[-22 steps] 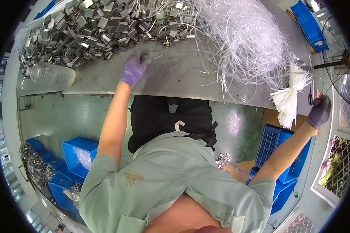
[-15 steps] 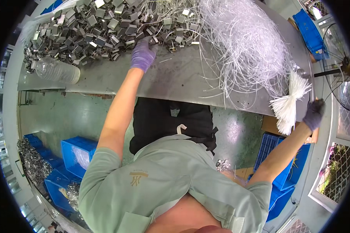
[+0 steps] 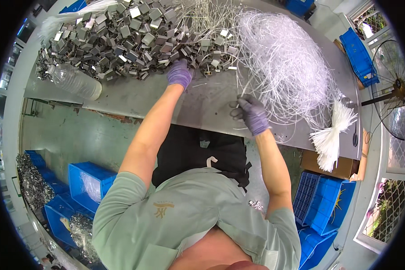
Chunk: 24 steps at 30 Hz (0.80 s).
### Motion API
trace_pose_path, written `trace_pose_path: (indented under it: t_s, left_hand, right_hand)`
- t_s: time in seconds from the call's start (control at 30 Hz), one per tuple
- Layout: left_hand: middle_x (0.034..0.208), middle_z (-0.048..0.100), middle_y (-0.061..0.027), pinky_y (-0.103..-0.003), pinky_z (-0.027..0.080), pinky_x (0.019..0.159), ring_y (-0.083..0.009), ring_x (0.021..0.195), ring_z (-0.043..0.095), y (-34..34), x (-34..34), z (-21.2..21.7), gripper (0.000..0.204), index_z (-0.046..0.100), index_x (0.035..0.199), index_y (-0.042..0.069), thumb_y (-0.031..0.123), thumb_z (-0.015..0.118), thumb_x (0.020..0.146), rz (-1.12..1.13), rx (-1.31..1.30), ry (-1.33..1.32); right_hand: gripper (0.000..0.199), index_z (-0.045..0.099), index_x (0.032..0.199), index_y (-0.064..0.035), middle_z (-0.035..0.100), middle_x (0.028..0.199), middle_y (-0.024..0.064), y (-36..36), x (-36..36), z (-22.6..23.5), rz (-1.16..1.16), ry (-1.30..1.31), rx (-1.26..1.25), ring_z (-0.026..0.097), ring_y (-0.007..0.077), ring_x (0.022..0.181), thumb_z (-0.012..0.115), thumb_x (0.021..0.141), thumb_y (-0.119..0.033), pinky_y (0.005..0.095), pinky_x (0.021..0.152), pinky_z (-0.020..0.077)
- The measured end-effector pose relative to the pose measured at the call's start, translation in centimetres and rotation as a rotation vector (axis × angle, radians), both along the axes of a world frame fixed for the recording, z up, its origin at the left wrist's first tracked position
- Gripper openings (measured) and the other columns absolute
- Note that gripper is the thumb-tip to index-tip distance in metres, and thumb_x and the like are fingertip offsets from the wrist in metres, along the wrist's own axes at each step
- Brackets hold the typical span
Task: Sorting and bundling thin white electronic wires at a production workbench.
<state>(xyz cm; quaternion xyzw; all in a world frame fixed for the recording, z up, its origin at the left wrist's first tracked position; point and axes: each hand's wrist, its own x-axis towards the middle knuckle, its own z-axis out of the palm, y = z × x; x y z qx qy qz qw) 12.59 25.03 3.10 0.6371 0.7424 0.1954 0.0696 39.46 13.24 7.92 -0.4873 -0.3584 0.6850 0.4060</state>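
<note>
In the head view, a purple-gloved left hand (image 3: 180, 75) reaches into the front of a wide pile of small grey metal boxy pieces (image 3: 117, 49). Its fingertips are lost among the pieces, so I cannot tell whether it grasps one. The pieces lie jumbled, their flat faces ranging from dull dark grey to bright silver, over the left half of a grey metal table (image 3: 202, 108), back from its near edge.

The right hand (image 3: 253, 114), in a dark greyish-purple glove, is over the table by its near edge, fingers loosely curled; thin strands pass close to the fingertips, and I cannot tell whether it grips any. Just beside it, a large tangled heap of clear, glossy plastic strands (image 3: 285, 67) spreads over the table's right half.

A tied bundle of straight white strands (image 3: 332, 135) overhangs the near edge close to the right corner. A clear plastic bottle (image 3: 76, 82) is near the left corner.

The sage-green shirt (image 3: 189, 225) bears a small gold-brown emblem (image 3: 163, 210) with tiny lettering.
</note>
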Motion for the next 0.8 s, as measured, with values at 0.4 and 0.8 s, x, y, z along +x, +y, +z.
trace_pose_path:
  t_s: [0.4,0.8]
  left_hand:
    - [0.087,0.063,-0.0124,-0.032,0.049,0.075,-0.0193,0.082,0.061,-10.0,-6.4,-0.3,0.025,0.062,0.102,0.001,0.017,0.057,0.083,-0.246,-0.071,-0.554]
    - [0.048,0.052,-0.0077,-0.028,0.037,0.045,-0.0156,0.042,0.048,-37.0,-15.8,-5.0,0.069,0.054,0.056,0.003,0.057,0.034,0.095,-0.017,-0.479,-1.064]
  right_hand:
    - [0.032,0.049,0.123,0.0018,0.065,0.102,0.0163,2.9,-10.2,-4.4,0.268,0.106,-0.096,0.067,0.0258,0.083,0.05,0.093,-0.011,0.0309,0.065,0.0544]
    - [0.028,0.05,0.117,0.0005,0.065,0.098,0.0146,5.8,-19.4,-7.0,0.004,0.424,-0.094,0.068,0.029,0.081,0.053,0.091,-0.01,0.0374,0.063,0.0551]
